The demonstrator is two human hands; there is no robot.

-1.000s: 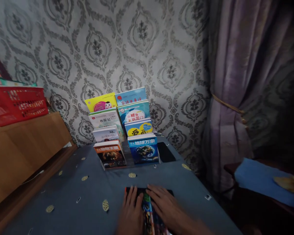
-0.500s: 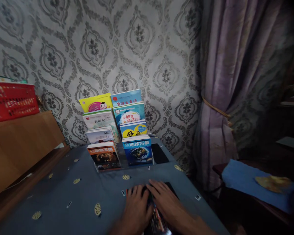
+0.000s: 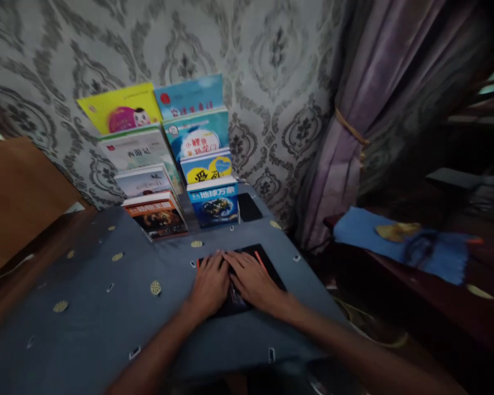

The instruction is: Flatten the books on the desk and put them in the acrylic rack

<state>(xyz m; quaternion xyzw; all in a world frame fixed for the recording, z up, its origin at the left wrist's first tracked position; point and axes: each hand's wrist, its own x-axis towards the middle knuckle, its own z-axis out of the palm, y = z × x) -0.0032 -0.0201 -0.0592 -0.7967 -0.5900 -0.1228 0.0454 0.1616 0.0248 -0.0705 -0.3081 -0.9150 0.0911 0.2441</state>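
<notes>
A dark book [image 3: 235, 300] with orange-red strips on its cover lies flat near the front of the table. My left hand [image 3: 209, 284] rests palm down on its left part, fingers stretched forward. Beside it, my right hand [image 3: 249, 277] lies flat on the same book, its fingertips close to those of the left. Both hands hide much of the cover. Beyond them a two-column stand holds upright books, the front ones being an orange-topped book with a lion [image 3: 160, 219] and a blue book with a globe [image 3: 214, 206].
The table has a blue-grey patterned cloth [image 3: 94, 329]. A flat black object [image 3: 250, 207] lies right of the stand. A brown cardboard panel [image 3: 20, 192] stands at left. At right are a tied purple curtain [image 3: 333, 175] and a blue cloth [image 3: 354, 233] on a dark red surface.
The view has tilted down and shifted right, so more of the table front and both forearms show. Both hands stay on the book, which now shows more of its edges.
</notes>
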